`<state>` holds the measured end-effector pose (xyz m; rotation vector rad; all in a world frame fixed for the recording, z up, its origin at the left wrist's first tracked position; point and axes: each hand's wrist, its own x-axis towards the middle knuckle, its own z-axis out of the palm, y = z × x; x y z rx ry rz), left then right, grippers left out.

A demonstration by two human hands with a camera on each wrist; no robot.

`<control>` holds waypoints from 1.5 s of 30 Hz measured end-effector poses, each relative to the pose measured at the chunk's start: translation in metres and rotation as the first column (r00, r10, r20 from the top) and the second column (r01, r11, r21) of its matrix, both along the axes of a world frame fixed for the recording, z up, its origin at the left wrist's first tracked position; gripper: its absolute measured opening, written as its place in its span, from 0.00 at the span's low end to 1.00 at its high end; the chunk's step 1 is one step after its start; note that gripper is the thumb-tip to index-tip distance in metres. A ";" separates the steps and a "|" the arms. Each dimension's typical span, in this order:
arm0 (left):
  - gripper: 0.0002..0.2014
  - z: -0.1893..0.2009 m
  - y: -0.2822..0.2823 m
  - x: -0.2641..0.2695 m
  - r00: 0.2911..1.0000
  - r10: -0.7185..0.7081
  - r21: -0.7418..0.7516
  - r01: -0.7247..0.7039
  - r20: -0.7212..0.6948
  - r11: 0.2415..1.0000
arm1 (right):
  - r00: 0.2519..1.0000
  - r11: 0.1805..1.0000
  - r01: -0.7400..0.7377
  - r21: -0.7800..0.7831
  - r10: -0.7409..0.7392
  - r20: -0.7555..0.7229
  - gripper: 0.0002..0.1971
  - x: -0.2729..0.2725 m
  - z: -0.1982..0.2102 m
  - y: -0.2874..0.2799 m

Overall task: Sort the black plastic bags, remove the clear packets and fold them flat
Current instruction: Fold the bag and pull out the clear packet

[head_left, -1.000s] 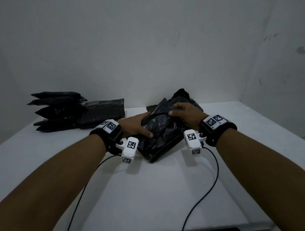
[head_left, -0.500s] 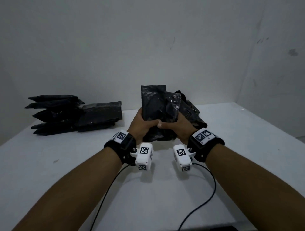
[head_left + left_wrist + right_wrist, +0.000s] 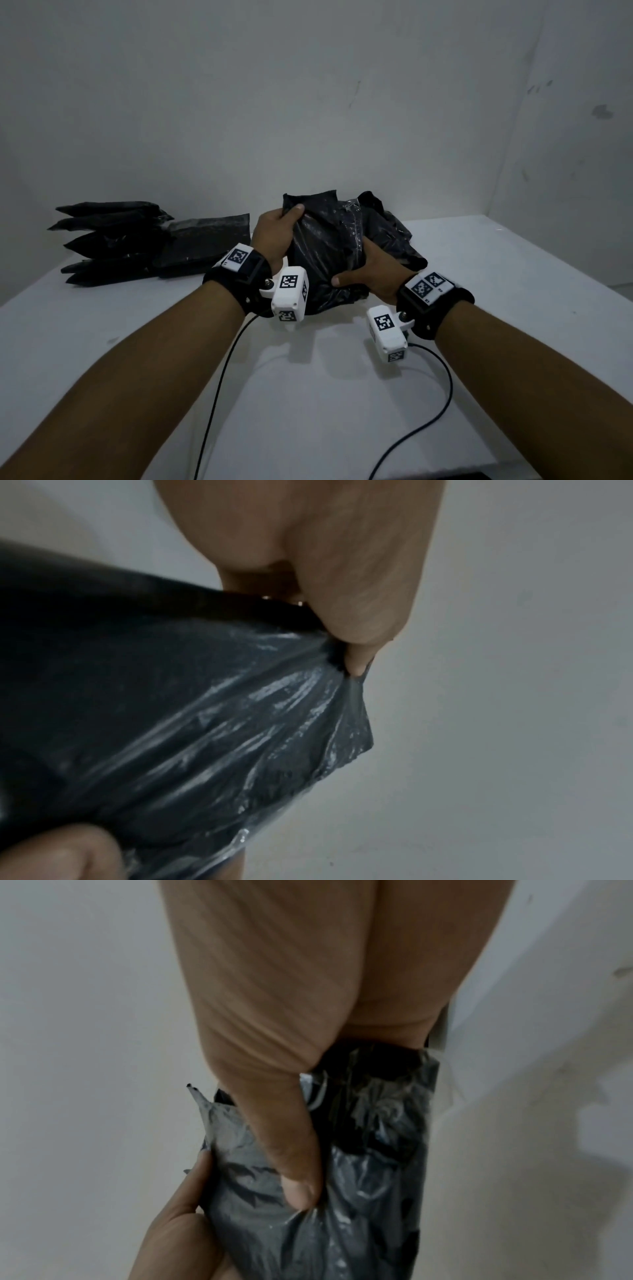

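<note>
Both hands hold a bundle of black plastic bags wrapped in a clear packet [image 3: 325,246] upright above the white table [image 3: 496,274]. My left hand [image 3: 277,236] grips its upper left edge, thumb on top near the corner; in the left wrist view the fingers [image 3: 356,656] pinch the glossy film of the bundle [image 3: 205,723]. My right hand [image 3: 370,274] clasps the lower right side, thumb pressed into the front; the right wrist view shows that thumb [image 3: 294,1177] dug into the crinkled wrap [image 3: 373,1150]. More loose black bags [image 3: 394,240] lie behind the bundle.
A row of folded black bags [image 3: 113,240] lies at the back left of the table, with a flat black stack [image 3: 209,240] beside it. Two black cables [image 3: 219,377] trail from the wrists toward the front edge. A white wall stands close behind.
My left hand has slid from the bundle's lower part up to its top left corner. The right hand has stayed low on the right side, and the bundle has tilted slightly.
</note>
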<state>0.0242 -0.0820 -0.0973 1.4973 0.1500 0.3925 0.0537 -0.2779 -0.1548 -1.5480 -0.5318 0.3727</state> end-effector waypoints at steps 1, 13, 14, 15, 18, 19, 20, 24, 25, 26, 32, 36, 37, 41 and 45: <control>0.12 0.000 0.001 0.001 1.000 0.002 -0.018 -0.002 0.002 1.000 | 1.000 1.000 0.000 0.002 0.000 0.006 0.56 0.000 0.000 -0.001; 0.41 -0.015 0.018 -0.040 0.842 -0.538 0.432 0.498 -0.034 0.752 | 0.999 0.994 -0.030 0.102 0.032 -0.014 0.43 -0.004 0.004 -0.014; 0.39 -0.019 0.016 -0.040 0.829 -0.554 0.449 0.523 -0.073 0.724 | 0.999 0.994 -0.040 0.102 0.041 -0.015 0.42 -0.004 0.005 -0.014; 0.37 -0.021 0.014 -0.040 0.827 -0.555 0.459 0.530 -0.093 0.713 | 0.998 0.993 -0.050 0.105 0.052 -0.018 0.42 -0.005 0.007 -0.013; 0.37 -0.023 0.007 -0.037 0.856 -0.514 0.445 0.482 -0.057 0.754 | 0.998 0.993 -0.061 0.102 0.064 -0.020 0.41 -0.006 0.011 -0.014; 0.39 -0.024 0.005 -0.035 0.860 -0.510 0.433 0.475 -0.040 0.767 | 0.998 0.992 -0.059 0.108 0.063 -0.028 0.40 -0.006 0.011 -0.017; 0.39 -0.025 0.003 -0.034 0.861 -0.508 0.425 0.469 -0.023 0.774 | 0.997 0.991 -0.057 0.120 0.062 -0.045 0.38 -0.008 0.013 -0.021; 0.41 -0.030 -0.007 -0.028 0.851 -0.526 0.433 0.475 -0.004 0.766 | 0.993 0.997 0.011 0.077 -0.002 -0.118 0.20 -0.012 0.018 -0.041; 0.41 -0.031 -0.010 -0.027 0.843 -0.537 0.445 0.485 -0.011 0.753 | 0.991 0.997 0.049 0.057 -0.041 -0.127 0.15 -0.013 0.021 -0.045; 0.41 -0.032 -0.013 -0.025 0.834 -0.552 0.460 0.498 -0.020 0.735 | 0.987 0.993 0.099 0.058 -0.090 -0.136 0.15 -0.012 0.024 -0.050; 0.41 -0.036 -0.035 -0.025 0.784 -0.618 0.526 0.550 -0.057 0.648 | 0.934 0.926 0.355 0.128 -0.346 -0.087 0.11 0.006 0.030 -0.078; 0.41 -0.036 -0.045 -0.022 0.773 -0.632 0.561 0.542 -0.043 0.625 | 0.933 0.923 0.358 0.141 -0.347 -0.097 0.15 0.008 0.030 -0.086; 0.41 -0.036 -0.047 -0.022 0.771 -0.636 0.579 0.538 -0.043 0.613 | 0.930 0.920 0.366 0.142 -0.356 -0.091 0.16 0.007 0.030 -0.086; 0.43 -0.037 -0.049 -0.018 0.760 -0.647 0.632 0.530 -0.060 0.565 | 0.910 0.900 0.415 0.137 -0.409 -0.070 0.13 0.008 0.034 -0.089; 0.43 -0.037 -0.053 -0.015 0.766 -0.638 0.666 0.514 -0.073 0.541 | 0.935 0.927 0.350 0.138 -0.336 -0.114 0.17 0.005 0.037 -0.093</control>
